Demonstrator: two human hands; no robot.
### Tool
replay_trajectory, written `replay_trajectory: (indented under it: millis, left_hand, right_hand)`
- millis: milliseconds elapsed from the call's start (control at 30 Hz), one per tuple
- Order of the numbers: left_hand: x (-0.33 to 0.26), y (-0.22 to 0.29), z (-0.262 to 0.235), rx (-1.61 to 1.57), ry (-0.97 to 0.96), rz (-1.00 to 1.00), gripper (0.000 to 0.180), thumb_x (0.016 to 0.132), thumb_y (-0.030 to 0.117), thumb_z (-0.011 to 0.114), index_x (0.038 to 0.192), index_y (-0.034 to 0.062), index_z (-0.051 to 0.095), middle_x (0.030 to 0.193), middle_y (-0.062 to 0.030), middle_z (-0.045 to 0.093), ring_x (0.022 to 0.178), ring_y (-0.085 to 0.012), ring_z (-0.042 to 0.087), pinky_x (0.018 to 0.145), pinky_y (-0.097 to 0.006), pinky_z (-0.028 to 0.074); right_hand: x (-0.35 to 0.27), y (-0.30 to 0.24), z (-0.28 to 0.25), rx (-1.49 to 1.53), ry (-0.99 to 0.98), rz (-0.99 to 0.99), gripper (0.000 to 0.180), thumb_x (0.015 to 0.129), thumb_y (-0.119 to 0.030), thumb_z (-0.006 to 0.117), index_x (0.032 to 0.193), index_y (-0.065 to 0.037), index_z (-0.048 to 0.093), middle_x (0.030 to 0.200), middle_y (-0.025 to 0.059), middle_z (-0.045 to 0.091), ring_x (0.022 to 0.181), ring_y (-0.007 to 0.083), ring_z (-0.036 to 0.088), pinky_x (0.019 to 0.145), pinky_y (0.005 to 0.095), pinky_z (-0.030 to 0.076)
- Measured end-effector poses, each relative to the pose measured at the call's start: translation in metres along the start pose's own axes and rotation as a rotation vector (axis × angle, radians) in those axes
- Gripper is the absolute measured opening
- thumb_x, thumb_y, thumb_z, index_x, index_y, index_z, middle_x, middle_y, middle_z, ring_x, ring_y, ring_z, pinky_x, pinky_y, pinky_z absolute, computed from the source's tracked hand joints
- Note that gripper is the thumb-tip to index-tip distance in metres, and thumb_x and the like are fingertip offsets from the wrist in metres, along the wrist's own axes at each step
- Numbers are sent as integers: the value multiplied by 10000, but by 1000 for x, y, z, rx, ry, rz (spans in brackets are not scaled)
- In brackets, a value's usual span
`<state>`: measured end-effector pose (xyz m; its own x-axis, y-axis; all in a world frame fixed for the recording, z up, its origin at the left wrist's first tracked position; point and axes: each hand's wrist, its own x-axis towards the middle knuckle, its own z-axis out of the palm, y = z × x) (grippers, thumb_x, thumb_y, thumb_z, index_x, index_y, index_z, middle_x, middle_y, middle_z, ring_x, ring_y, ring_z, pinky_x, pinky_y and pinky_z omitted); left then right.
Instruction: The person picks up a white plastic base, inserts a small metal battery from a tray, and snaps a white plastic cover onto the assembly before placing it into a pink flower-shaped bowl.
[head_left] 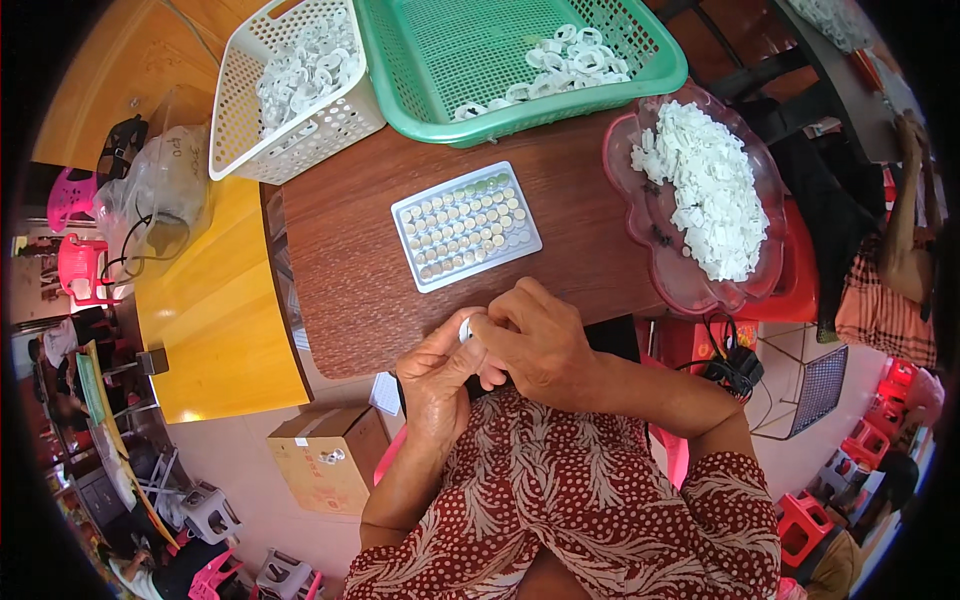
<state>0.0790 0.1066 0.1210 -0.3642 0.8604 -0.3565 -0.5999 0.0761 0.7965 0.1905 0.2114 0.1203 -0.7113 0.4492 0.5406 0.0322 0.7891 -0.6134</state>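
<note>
My left hand (436, 384) is closed, with its thumb and fingertips pinching a small white plastic part (466, 328). Against that same part press the fingers of my right hand (545, 345), bent and drawn together; much of the part is hidden between the two hands. Both hands are over the near edge of the brown table (350, 310). Just beyond them lies a white tray (519, 240) with rows of small round, silvery button cells; several greenish discs sit in its far row, and some wells at the right look unfilled.
A white basket (330, 140) holding white ring-shaped parts stands at the back left. Next to it, a green basket (500, 128) contains similar rings. At the right, a pink scalloped tray (640, 235) bears a heap of small white pieces. A cardboard box (315, 470) sits on the floor.
</note>
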Motion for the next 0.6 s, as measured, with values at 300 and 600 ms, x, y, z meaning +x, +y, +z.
replay_trajectory:
  millis: [300,600]
  left_hand:
    - [0,-1,1,-6,34,27,307,914,113,557,1141,-93,566,858,-142,656,612,-149,616,533,-226,467]
    - [-3,0,5,59,31,115,295,910,128,562,1075,-115,588,848,-153,651,591,-161,609,531,-247,476]
  right_hand:
    - [-1,3,4,115,101,158,209,708,-13,689,893,-22,593,772,79,546,666,219,528,500,311,414]
    - [-4,-11,1,527,61,549,188,755,-52,691,898,-33,570,766,40,547,616,113,530,535,260,431]
